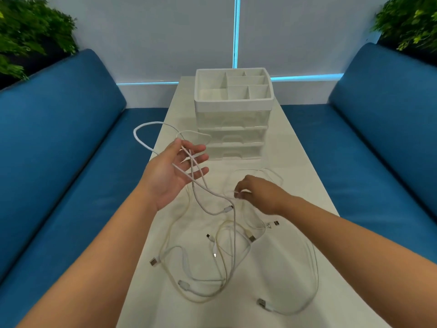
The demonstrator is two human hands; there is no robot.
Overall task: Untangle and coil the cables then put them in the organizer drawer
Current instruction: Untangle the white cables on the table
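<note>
Left hand (171, 172) raised palm-up, fingers (198, 149) spread, right hand (256, 194) lower, fingertips pinched

No text, label, brand, number or sign can be read anywhere in this view. The white drawer organizer (233, 107) beyond the hands has plain, unmarked fronts. The USB plugs of the white cables (227, 256) below the hands show no legible marking.
</note>
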